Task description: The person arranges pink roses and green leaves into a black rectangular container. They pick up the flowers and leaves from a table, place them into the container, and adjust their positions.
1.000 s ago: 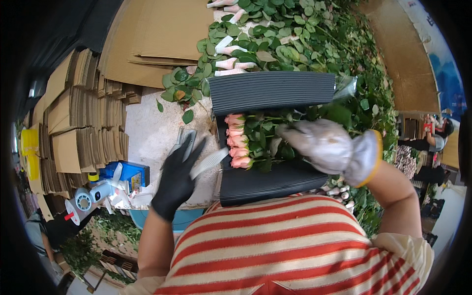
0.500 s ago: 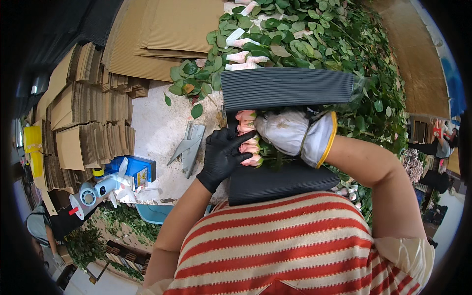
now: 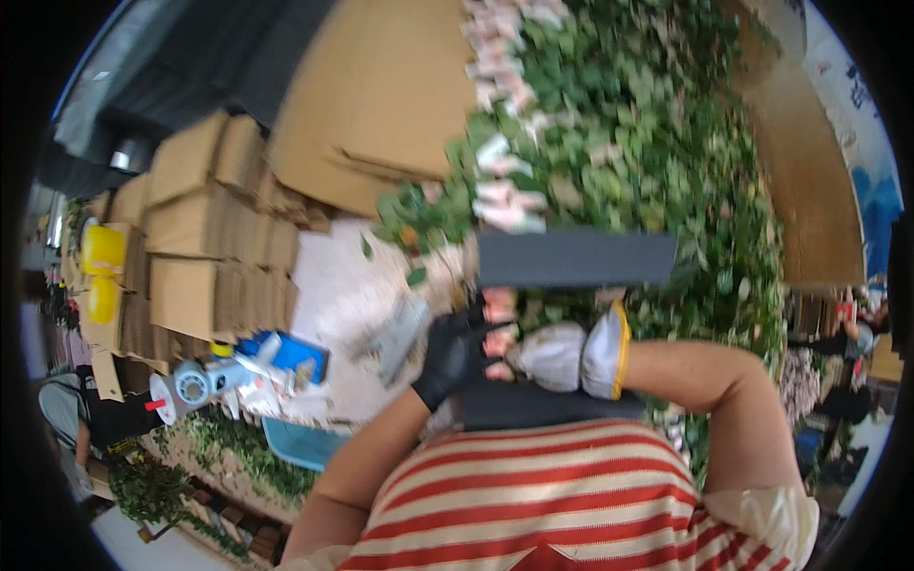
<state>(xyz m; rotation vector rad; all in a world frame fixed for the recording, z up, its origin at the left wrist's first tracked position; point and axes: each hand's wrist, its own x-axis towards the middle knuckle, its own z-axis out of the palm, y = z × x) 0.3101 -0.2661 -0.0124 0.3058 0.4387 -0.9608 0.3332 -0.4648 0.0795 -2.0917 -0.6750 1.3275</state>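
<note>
Nearest the camera is the person's red-and-white striped shirt (image 3: 562, 504); just above it lies the near dark ribbed sheet (image 3: 543, 404), pressed against the body. Over its top edge both hands meet on a bunch of pink roses (image 3: 495, 328) — the left hand (image 3: 455, 354), in a black glove, is curled around the flower heads from the left; the right hand (image 3: 566, 355), in a pale glove with a yellow cuff, is closed over the stems just beside it; the two gloves touch. The bunch sits between the near sheet and a second dark ribbed sheet (image 3: 576, 258) farther out, so the step in hand looks like gathering and evening the heads. The next move would call for a firm hold on the stems while the heads are kept level, though motion blur hides the detail. Left of the hands, a grey tool (image 3: 400, 333) lies on the pale table (image 3: 333, 285); beyond — a heap of green foliage and pale blooms (image 3: 619, 124), stacked cardboard (image 3: 209, 238) at far left.
</note>
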